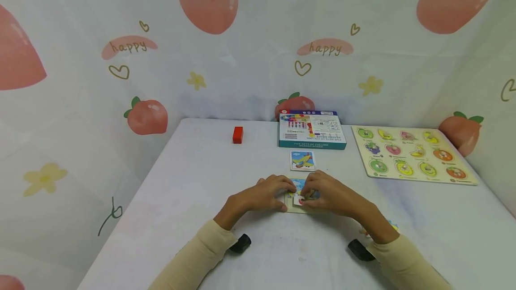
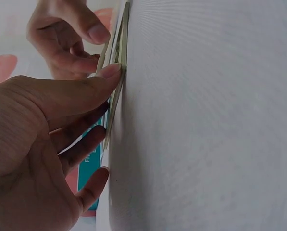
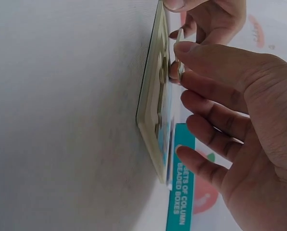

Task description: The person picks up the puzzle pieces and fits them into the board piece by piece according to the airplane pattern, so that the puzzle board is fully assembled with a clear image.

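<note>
A small jigsaw board (image 1: 294,210) with a pale border and a partly covered blue picture lies on the table between both hands. My left hand (image 1: 267,194) holds its left side, thumb at the near corner and fingers by the picture. In the left wrist view the thumb presses on the thin edge of the board (image 2: 116,101). My right hand (image 1: 332,195) pinches a flat white-edged puzzle piece (image 1: 298,200) over the board. Seen from the right wrist, the piece (image 3: 180,37) stands on edge between thumb and fingers, just above the board (image 3: 148,113).
An airplane picture card (image 1: 303,160) lies just behind the board, and a teal-edged box (image 1: 312,131) behind that. A fruit puzzle board (image 1: 415,154) occupies the back right. The red block (image 1: 238,135) is at back left. Colourful pieces (image 1: 393,226) lie partly hidden under the right forearm.
</note>
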The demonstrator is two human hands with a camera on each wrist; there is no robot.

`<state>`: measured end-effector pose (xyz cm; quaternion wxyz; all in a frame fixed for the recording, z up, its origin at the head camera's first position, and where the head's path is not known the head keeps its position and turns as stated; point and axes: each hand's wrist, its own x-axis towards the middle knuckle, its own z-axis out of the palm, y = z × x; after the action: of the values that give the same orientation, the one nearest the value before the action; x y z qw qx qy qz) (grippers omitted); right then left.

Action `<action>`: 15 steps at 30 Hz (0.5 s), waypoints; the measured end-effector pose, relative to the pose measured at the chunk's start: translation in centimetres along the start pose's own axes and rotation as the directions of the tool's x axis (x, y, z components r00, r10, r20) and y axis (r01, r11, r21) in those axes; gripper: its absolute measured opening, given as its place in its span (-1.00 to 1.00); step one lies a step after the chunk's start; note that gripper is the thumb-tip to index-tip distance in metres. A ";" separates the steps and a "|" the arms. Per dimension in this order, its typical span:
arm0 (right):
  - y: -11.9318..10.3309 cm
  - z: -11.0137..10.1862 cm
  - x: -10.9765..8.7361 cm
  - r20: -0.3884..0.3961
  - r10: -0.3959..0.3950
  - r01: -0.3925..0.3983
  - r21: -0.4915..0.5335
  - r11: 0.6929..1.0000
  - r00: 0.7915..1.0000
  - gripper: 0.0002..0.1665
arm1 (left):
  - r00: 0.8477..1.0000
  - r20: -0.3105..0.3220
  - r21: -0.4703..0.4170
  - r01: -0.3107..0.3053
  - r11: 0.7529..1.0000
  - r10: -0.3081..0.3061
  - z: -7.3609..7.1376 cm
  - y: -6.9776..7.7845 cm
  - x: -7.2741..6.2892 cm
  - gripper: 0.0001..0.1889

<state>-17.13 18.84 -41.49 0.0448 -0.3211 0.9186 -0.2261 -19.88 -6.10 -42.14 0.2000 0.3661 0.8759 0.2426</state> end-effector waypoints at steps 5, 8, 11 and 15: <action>-0.2 0.1 0.5 0.016 -0.004 0.004 0.016 1.000 1.000 -0.84 | 1.000 -0.006 -0.022 0.007 1.000 -0.007 0.0 0.0 0.1 -0.44; -0.4 0.1 0.8 0.028 -0.007 0.006 0.022 1.000 1.000 -0.83 | 1.000 -0.014 -0.033 0.011 0.999 -0.011 0.0 0.0 0.1 -0.43; -0.5 0.2 0.9 0.036 -0.007 0.006 0.028 1.000 0.999 -0.83 | 1.000 -0.017 -0.042 0.013 0.999 -0.014 0.0 0.0 0.1 -0.43; -0.7 0.5 1.1 0.039 -0.009 0.008 0.029 1.000 0.999 -0.82 | 1.000 -0.022 -0.044 0.011 0.999 -0.012 0.1 -0.1 0.2 -0.43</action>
<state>-17.47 17.54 -41.59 0.0663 -0.3286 0.9128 -0.2333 -20.04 -6.00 -42.33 0.1998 0.3539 0.8746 0.2645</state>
